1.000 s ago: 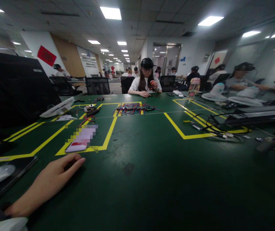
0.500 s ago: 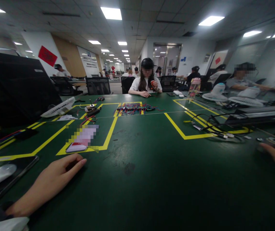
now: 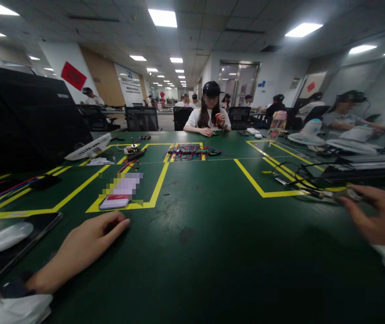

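Observation:
My left hand (image 3: 84,247) lies on the green table (image 3: 212,252) at the lower left, fingers stretched out together and holding nothing. Just beyond its fingertips a phone with a red and white back (image 3: 114,202) sits inside a yellow taped square. My right hand (image 3: 378,218) comes in from the right edge, motion-blurred, with fingers curved over the table by a tangle of black cables (image 3: 297,173). A small grey part (image 3: 351,194) lies at its fingertips. What is under its palm is hidden.
A dark tablet with a white mouse (image 3: 6,236) on it lies at the left. A bundle of coloured wires (image 3: 189,151) and a small white fan (image 3: 89,147) sit farther back. A black monitor (image 3: 27,121) stands at the left. People sit across and to the right.
My right hand has come in from the right edge and moved left over the small items by the cables. My left hand has stayed put. The view has shifted slightly.

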A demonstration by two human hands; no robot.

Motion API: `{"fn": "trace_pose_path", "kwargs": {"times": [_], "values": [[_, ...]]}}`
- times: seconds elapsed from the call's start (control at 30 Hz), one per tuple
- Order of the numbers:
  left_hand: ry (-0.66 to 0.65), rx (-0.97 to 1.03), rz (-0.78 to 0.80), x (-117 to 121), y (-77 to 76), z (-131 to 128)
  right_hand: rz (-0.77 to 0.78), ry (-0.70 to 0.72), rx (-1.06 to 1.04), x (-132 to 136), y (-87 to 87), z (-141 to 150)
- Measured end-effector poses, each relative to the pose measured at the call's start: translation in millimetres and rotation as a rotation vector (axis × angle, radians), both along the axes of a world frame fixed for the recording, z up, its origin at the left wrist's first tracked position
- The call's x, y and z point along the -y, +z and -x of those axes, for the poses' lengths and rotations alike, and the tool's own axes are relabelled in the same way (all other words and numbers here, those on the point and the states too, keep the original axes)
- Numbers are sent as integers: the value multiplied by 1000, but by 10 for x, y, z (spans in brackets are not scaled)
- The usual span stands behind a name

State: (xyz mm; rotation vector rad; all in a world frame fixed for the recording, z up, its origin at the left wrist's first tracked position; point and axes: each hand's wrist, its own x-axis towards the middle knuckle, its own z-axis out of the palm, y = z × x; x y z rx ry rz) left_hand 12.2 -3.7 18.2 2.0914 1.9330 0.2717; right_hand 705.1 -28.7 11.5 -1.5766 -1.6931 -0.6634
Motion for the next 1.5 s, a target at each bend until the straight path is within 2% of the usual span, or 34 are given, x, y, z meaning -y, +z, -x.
{"fn": "trace_pose_path", "kwargs": {"times": [0.07,0.13,0.2,0.27,0.33,0.4,0.6,0.73,0.9,1.03,1.13,1.23,1.33,1.4,1.5], "values": [[-8,-1,-3,2,6,-1,11,435,181,1,99,749],[-13,4,-5,5,6,9,35,698,116,9,120,1467],[-5,11,0,5,0,24,106,818,-32,12,87,2068],[15,17,7,4,-6,37,193,910,-140,-1,35,2509],[27,23,13,2,-6,42,236,978,-211,-32,-13,2790],[25,28,17,1,0,36,253,1006,-253,-71,-50,2947],[43,21,17,8,16,14,391,933,-305,-115,-48,3055],[29,23,11,21,27,9,391,922,-404,-125,105,3011],[36,10,8,24,24,11,481,958,-363,-203,336,3004],[30,16,6,11,-1,43,428,872,-466,-265,426,2922],[27,15,19,3,-11,57,454,762,-497,-284,341,2738],[31,8,18,1,-12,59,588,779,-413,-241,127,2557],[37,9,25,-1,-12,63,649,752,-271,-154,-56,2489],[37,10,31,-3,-14,69,648,710,-214,-105,-99,2502],[38,7,40,-3,-14,74,643,692,-216,-84,-76,2533]]}}
